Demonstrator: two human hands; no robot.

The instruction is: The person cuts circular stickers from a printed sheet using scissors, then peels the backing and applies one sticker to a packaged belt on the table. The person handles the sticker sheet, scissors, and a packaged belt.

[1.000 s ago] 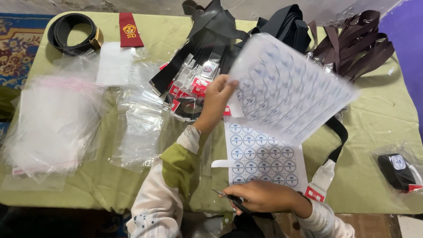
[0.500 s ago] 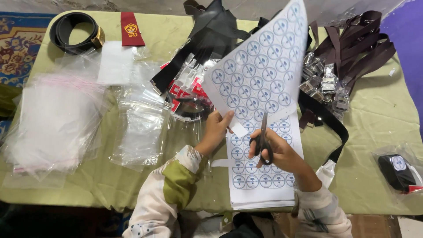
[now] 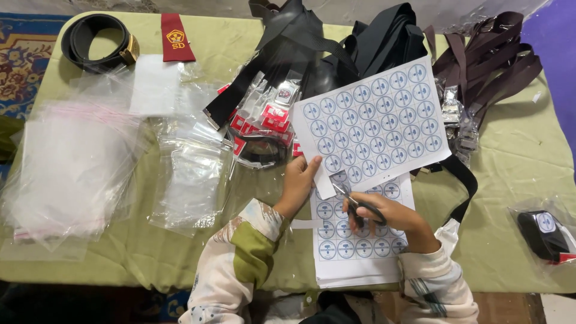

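Two hands busy: left hand (image 3: 298,182) pinches sticker sheet (image 3: 371,123), right hand (image 3: 384,215) grips scissors (image 3: 355,201) at sheet's lower edge, mid-cut; next needs steady feed along the row.

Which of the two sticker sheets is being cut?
The upper sticker sheet, lifted by the left hand with scissors at its lower edge; the other sheet lies flat beneath.

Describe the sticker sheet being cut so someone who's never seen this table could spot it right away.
On the olive-green cloth-covered table, look just below the heap of black straps. The white paper sheet of round blue-and-white stickers is lifted at a tilt by the left hand, with the right hand's black-handled scissors at its lower edge. The similar sheets beneath lie flat.
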